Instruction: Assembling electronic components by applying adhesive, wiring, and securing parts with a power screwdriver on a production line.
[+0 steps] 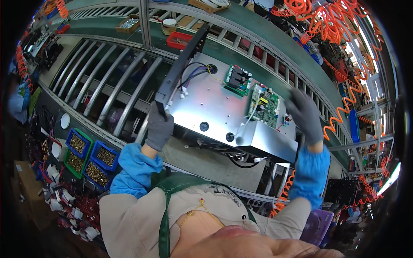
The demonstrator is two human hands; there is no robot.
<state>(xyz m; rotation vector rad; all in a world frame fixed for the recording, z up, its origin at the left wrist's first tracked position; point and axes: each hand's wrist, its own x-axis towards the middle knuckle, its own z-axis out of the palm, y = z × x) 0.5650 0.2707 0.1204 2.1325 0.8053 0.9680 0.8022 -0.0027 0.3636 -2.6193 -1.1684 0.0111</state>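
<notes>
A shiny metal chassis (pixel 202 101) lies tilted across the roller conveyor in front of me, with a black front panel (pixel 183 64) along its left side. My grey-gloved left hand (pixel 160 129) grips the panel's near lower corner. Two green circuit boards, a smaller one (pixel 238 80) and a larger one (pixel 264 106), sit on the chassis plate. Black and coloured wires (pixel 195 73) run from the panel to a hole in the plate. Beside the larger board, at the right edge, is my gloved right hand (pixel 304 114); motion smears its fingers, and I see nothing held.
Blue and green bins (pixel 90 159) of small brass-coloured parts stand at the left, near bundled connectors (pixel 64 198). A red tray (pixel 179 40) and a white-lidded tub (pixel 169 26) are beyond the chassis. Orange coiled hoses (pixel 344 99) hang at the right. Metal rollers (pixel 116 88) extend left.
</notes>
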